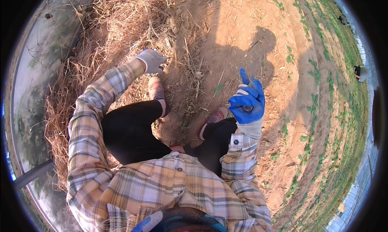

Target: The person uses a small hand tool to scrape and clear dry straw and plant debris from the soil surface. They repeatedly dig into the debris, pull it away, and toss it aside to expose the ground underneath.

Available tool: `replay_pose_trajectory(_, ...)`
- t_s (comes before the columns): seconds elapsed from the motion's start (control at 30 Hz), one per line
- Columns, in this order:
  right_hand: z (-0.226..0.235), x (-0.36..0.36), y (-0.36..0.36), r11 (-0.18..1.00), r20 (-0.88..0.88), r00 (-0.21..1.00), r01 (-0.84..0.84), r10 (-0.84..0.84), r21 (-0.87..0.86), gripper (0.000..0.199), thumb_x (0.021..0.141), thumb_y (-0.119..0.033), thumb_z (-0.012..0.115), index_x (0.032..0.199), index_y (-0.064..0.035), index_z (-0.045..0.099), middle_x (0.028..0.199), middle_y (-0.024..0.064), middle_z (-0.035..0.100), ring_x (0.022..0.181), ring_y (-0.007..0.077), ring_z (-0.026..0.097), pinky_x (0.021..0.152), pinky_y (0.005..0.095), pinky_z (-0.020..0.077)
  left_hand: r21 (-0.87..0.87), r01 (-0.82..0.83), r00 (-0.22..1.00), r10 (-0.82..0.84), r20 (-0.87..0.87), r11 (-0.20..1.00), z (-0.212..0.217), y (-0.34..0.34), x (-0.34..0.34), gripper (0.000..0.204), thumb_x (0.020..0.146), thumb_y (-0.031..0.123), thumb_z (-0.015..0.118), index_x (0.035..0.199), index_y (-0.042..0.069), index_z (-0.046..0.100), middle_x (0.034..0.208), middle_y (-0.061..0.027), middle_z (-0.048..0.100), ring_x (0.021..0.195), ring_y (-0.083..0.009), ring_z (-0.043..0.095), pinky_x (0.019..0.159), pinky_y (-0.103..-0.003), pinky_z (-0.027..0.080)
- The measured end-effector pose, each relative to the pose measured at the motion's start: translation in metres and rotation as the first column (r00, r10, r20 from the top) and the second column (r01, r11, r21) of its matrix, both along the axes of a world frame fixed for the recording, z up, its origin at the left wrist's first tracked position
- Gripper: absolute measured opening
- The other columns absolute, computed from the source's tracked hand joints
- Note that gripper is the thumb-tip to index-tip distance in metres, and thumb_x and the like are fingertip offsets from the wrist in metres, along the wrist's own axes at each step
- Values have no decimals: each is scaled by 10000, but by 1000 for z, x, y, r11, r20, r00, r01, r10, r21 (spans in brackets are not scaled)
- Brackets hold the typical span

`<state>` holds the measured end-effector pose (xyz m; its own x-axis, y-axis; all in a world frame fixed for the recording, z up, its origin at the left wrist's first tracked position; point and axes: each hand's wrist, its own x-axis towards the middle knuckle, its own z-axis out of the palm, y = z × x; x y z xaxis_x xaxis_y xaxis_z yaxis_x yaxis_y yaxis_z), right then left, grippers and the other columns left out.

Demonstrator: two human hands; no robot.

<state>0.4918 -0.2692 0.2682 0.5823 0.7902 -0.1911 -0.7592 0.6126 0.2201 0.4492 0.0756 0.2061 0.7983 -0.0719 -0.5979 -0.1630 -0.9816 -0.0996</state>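
Observation:
My left hand (152, 61), in a pale grey glove, reaches over dry straw and loose soil just ahead of my left shoe (156, 89). Its back faces up, and the fingers bend down out of sight, so any hold there is hidden. My right hand (247, 99) is raised above my right shoe (218, 115), in a glove with a blue coated palm turned upward. Its index finger sticks out while the other fingers curl around a small round brownish thing (247, 108), possibly a handle end; most of it is covered.
Dry grass (117, 26) is heaped at the far left beside a plastic sheet wall (40, 70) with a dark pipe (34, 174). Rows of green seedlings (313, 106) run along the right. Another person (359, 73) is at the far right edge.

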Motion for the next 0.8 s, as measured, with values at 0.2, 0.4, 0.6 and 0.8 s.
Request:
replay_pose_trajectory(0.2,7,-1,8,997,80,995,66,-63,-36,435,970,-248,371,1331,-6,362,546,-50,287,407,48,302,419,216,294,-30,95,995,-95,0,995,-77,-42,103,844,768,532,585,1393,61,269,1332,-147,405,1237,-310,379,1006,-412,328)
replay_pose_trajectory(0.4,5,7,13,990,-3,999,41,-41,-131,441,971,-221,362,1351,-1,321,525,-37,284,378,57,292,396,212,269,-64,-163,986,164,17,985,-200,-85,145,1156,642,678,634,1447,85,54,1475,-206,153,1353,-428,113,1101,-489,115)
replay_pose_trajectory(0.6,6,20,8,962,58,996,82,-69,-259,457,973,-243,369,1350,8,310,524,-21,343,371,71,316,399,228,287,-152,-180,983,183,10,972,-258,-117,131,933,695,451,696,1408,73,227,1330,-223,404,1230,-385,399,1029,-488,291)
replay_pose_trajectory(0.8,9,19,12,952,79,996,57,-35,-301,452,972,-245,374,1349,-1,316,522,-26,354,371,67,312,404,234,296,-276,40,997,-21,72,960,-240,-71,120,221,815,111,515,1020,46,565,987,-163,631,912,-294,632,710,-387,514)
